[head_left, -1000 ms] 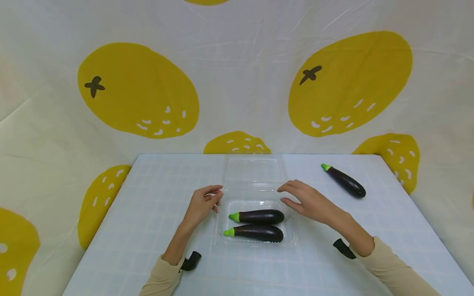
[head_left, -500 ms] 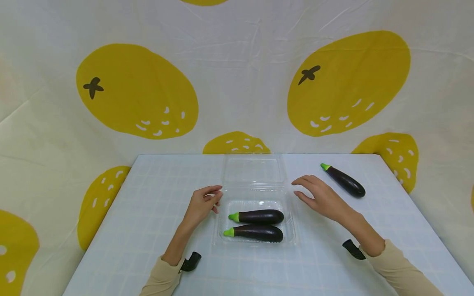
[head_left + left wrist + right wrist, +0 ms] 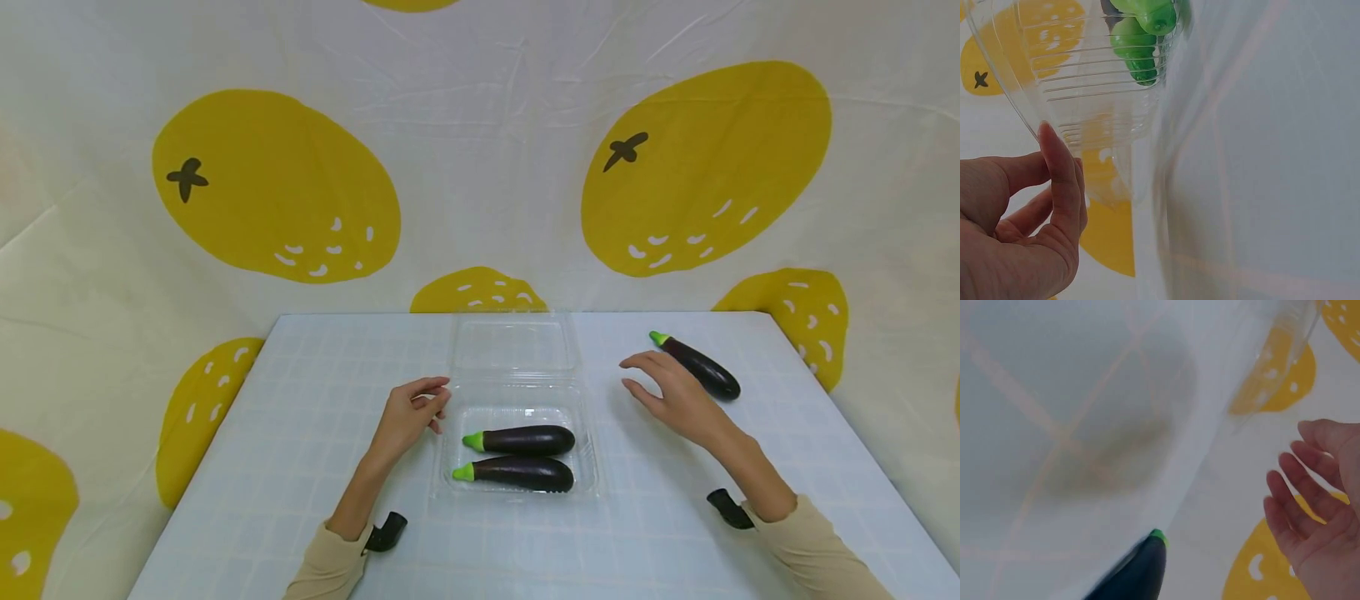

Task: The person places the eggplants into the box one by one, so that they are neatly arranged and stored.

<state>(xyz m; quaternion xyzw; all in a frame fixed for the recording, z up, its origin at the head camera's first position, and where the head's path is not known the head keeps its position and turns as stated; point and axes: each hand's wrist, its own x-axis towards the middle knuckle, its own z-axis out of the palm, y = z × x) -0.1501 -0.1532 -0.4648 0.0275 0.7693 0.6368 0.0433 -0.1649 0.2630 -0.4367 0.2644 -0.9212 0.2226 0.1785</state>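
Observation:
A clear plastic clamshell container [image 3: 592, 475] lies with its lid folded back, and two dark eggplants, a rear eggplant [image 3: 528, 439] and a front eggplant [image 3: 525, 473], lie side by side in its base. At its left edge my left hand [image 3: 408, 414] pinches the rim; the left wrist view shows the fingertips right at that rim, below the green stem ends [image 3: 1141, 44]. My right hand [image 3: 675, 400] hovers right of the container, fingers relaxed and holding nothing. Just behind it, a third eggplant [image 3: 701, 368] lies on the table, partly overlapped by the hand.
The table [image 3: 300, 467] wears a pale checked cloth. Its far edge meets a white backdrop [image 3: 480, 167] printed with yellow fruit. The container's open lid [image 3: 513, 344] reaches back close to that edge. A black strap-on device sits at each wrist.
My right hand has moved from the container's right side rightward toward the third eggplant. The left hand, the container and the eggplants have stayed put.

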